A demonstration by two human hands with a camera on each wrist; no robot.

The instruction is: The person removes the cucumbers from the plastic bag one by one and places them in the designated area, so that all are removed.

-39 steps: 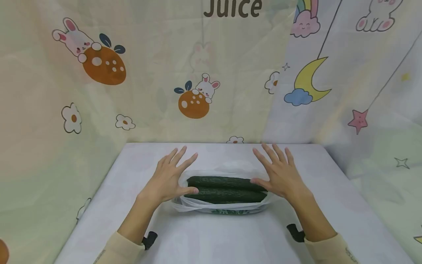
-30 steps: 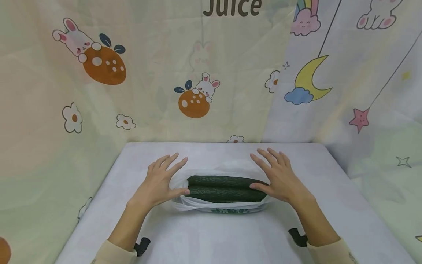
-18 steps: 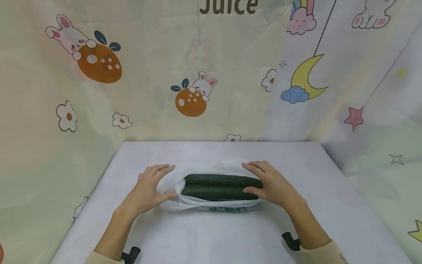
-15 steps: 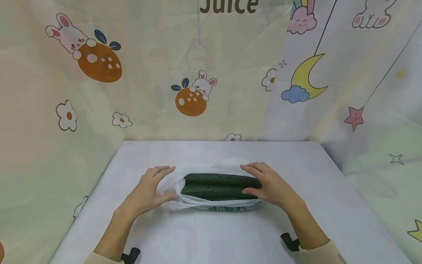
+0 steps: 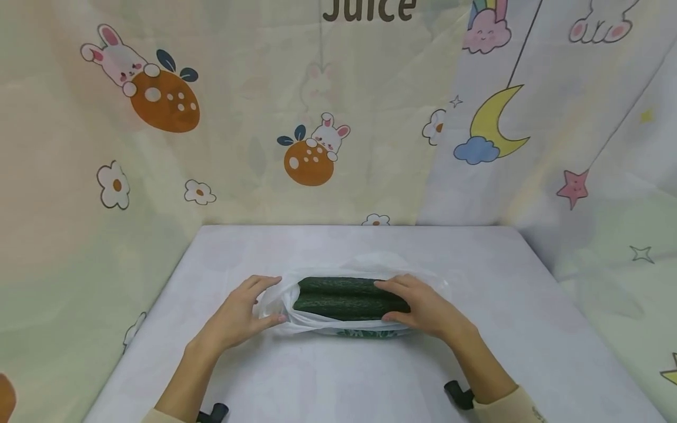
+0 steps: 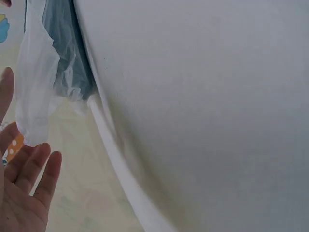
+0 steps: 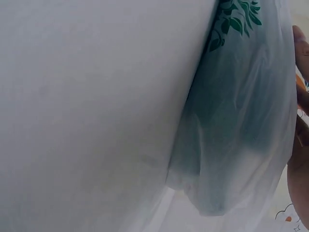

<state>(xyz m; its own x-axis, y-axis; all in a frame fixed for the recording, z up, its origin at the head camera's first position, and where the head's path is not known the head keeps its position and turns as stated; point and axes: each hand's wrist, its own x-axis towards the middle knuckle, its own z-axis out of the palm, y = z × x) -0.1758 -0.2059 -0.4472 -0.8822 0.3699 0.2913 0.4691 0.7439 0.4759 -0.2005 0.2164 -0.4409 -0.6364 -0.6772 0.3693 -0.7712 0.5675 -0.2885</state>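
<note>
Two dark green cucumbers (image 5: 344,298) lie side by side in a thin white plastic bag (image 5: 317,325), whose mouth is turned up toward the head camera. My left hand (image 5: 235,314) stands at the bag's left end, thumb and fingers spread apart around its loose film; in the left wrist view the fingers (image 6: 31,169) are half bent beside the white edge. My right hand (image 5: 423,305) reaches over the cucumbers' right end, fingers over the rear one and thumb near the front one. Their right ends are hidden under it. Green leaf print (image 7: 234,21) shows on the bag in the right wrist view.
The bag lies on a table with a white cover (image 5: 338,382). Behind and beside the table hang cloth walls (image 5: 238,117) printed with rabbits, oranges, flowers and a moon. Black wrist mounts (image 5: 459,395) sit at both of my cuffs.
Both hands have come lower. My left hand has moved left from the cucumbers to the bag's left end; my right hand has moved left and down over their right end.
</note>
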